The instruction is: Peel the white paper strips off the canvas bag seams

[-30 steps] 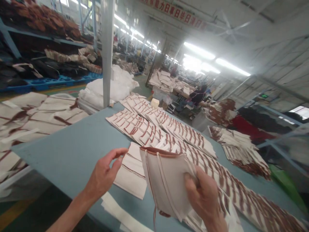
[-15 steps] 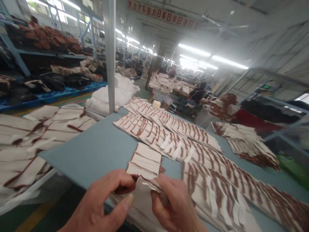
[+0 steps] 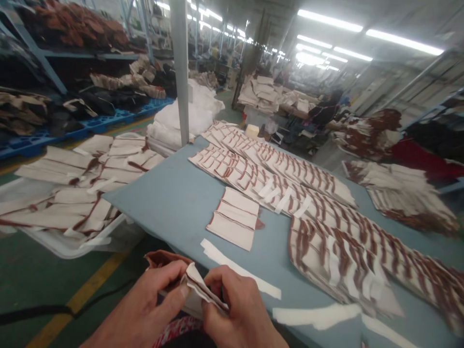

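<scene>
One pale tub (image 3: 68,246) of cream pieces stands left of the table (image 3: 163,203). Next, just off the table's near edge, your left hand (image 3: 145,304) pinches the cream panel (image 3: 199,287) between thumb and fingers, a brown flap (image 3: 165,258) showing past your knuckles. The panel lies directly between your two hands, its gathered edge slanting from your left fingertips down toward your right, roughly along the table's near edge. Your right hand (image 3: 241,309), closed on that edge's lower end, is the nearer to the table. Beyond it, on the table, lie a white strip (image 3: 241,270) near the edge and, farther in, a flat panel (image 3: 234,217).
</scene>
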`<state>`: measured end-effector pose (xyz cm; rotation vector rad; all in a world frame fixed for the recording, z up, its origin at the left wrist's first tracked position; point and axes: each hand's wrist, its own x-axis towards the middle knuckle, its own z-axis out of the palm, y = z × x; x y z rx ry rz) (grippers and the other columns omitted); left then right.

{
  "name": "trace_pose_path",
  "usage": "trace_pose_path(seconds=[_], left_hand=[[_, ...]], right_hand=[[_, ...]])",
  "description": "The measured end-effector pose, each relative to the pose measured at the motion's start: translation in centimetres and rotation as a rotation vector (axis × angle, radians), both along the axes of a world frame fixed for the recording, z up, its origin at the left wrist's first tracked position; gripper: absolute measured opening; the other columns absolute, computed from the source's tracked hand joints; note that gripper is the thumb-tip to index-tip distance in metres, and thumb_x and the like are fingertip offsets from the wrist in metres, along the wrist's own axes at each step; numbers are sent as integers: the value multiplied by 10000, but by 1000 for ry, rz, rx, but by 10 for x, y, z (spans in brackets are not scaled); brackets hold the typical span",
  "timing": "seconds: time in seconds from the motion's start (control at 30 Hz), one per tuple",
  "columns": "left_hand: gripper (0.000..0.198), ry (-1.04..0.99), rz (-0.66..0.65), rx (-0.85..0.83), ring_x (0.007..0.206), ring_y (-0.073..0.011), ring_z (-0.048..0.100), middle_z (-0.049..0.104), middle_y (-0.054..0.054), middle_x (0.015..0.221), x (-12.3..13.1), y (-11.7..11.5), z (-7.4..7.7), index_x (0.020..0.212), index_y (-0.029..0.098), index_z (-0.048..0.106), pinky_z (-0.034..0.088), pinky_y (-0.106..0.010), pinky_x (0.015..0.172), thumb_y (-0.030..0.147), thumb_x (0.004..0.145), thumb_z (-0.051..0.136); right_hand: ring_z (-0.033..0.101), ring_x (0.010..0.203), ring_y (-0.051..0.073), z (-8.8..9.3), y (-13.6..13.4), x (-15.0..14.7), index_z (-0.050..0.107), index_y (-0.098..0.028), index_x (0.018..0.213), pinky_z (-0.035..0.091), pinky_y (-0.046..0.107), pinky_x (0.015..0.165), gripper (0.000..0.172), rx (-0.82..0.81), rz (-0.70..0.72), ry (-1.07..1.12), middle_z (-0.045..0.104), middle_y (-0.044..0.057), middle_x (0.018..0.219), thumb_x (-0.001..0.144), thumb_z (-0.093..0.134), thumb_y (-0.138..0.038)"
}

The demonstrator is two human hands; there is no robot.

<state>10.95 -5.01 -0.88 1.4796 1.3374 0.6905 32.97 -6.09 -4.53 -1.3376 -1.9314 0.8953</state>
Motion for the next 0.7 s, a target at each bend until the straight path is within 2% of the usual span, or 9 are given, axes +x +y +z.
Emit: trace_pose_path(seconds=[0.13, 0.23, 0.33, 0.43, 0.53, 0.7], left_hand=[[283, 0, -159, -15, 879, -226, 708, 780, -12, 917, 0, -10, -4, 882, 252, 752, 584, -239, 781, 424, 1022, 576], [269, 37, -222, -34, 861, -203, 684, 758, 3, 890, 1, -16, -7, 867, 243, 730, 539, -238, 799, 385, 1024, 563], [328, 73, -231, -42, 853, -197, 673, 755, 19, 853, 3, -23, -10, 862, 249, 746, 504, -240, 801, 440, 1044, 550], [357, 106, -165, -22, 855, -211, 689, 777, 21, 845, 6, -31, -11, 879, 267, 786, 510, -241, 768, 495, 1036, 561], [314, 99, -105, -10, 864, -220, 723, 806, 18, 854, 8, -34, -9, 880, 273, 804, 532, -235, 747, 483, 1002, 605], [232, 40, -186, -4, 860, -212, 732, 821, 16, 878, 9, -32, -4, 883, 255, 807, 550, -226, 764, 393, 975, 645]], right_hand=[[588, 755, 161, 22, -17, 10, 705, -269, 976, 447, 240, 666, 237, -256, -33, -8, 675, -32, 838, 779, 792, -171], [563, 795, 156, 38, -14, 13, 705, -257, 960, 461, 241, 713, 235, -395, -20, 87, 647, -31, 867, 774, 843, -222], [488, 666, 120, 45, -4, 12, 637, -237, 891, 387, 238, 611, 199, -536, 73, 299, 580, -61, 763, 784, 799, -282], [398, 569, 101, 45, 3, 11, 579, -243, 888, 294, 239, 533, 238, -686, 128, 491, 514, -86, 669, 835, 734, -416], [411, 605, 106, 44, 2, 13, 563, -243, 875, 311, 238, 556, 324, -708, 122, 521, 514, -75, 689, 838, 754, -501], [434, 626, 110, 43, -4, 14, 571, -233, 881, 333, 234, 563, 353, -654, 135, 496, 530, -66, 705, 892, 775, -521]])
